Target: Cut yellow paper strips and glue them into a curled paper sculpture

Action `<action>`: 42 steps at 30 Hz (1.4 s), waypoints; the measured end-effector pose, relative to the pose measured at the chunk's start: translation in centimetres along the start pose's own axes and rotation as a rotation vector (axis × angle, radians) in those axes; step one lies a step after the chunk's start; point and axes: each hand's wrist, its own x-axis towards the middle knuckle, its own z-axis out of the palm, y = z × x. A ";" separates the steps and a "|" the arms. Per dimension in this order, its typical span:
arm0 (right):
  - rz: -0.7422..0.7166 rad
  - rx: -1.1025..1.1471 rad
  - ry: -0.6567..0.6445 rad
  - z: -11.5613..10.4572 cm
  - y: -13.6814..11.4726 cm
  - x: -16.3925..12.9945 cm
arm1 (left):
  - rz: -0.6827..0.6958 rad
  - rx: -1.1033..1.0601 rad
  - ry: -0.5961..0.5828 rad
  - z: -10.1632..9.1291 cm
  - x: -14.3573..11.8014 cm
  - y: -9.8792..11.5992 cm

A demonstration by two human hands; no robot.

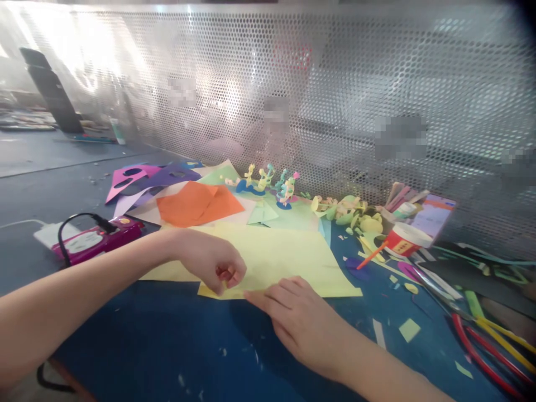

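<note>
a silver perforated metal panel stands along the far side of a dark blue tabletop. toward the near middle lies a large pale yellow paper sheet. the right hand rests at the sheet's near edge, its fingers stretched out and open. the left hand is just left of it at that edge, fingers curled; whether they pinch the paper cannot be told. beyond the sheet is a creased orange paper piece; near right, red-handled metal scissors; left, a magenta boxy device; right, a small pale green paper square.
</note>
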 end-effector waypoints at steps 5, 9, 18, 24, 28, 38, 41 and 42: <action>-0.014 -0.008 -0.031 0.2 -0.6 1.6 | -0.024 -0.018 -0.051 -0.2 0.1 -0.1; 0.009 0.032 -0.050 0.2 -0.5 1.7 | -0.006 -0.008 -0.090 -0.5 0.1 0.0; 0.028 0.059 -0.043 0.3 -0.2 1.2 | -0.066 0.087 -0.116 -0.8 -0.9 0.7; 0.051 0.064 -0.035 0.4 -0.1 0.7 | -0.067 0.126 -0.128 -0.8 -1.2 0.2; 0.068 0.027 -0.002 0.2 0.2 -0.2 | -0.079 0.122 -0.139 -0.8 -1.1 0.3; 0.203 -0.142 0.075 -0.1 2.7 -6.0 | -0.064 0.077 -0.141 -0.9 -0.9 -0.2; 0.247 -0.184 0.077 -0.2 3.7 -7.9 | -0.076 0.081 -0.146 -0.9 -0.9 0.0; 0.262 -0.196 0.080 -0.2 4.0 -8.5 | -0.078 0.082 -0.147 -0.9 -0.9 0.1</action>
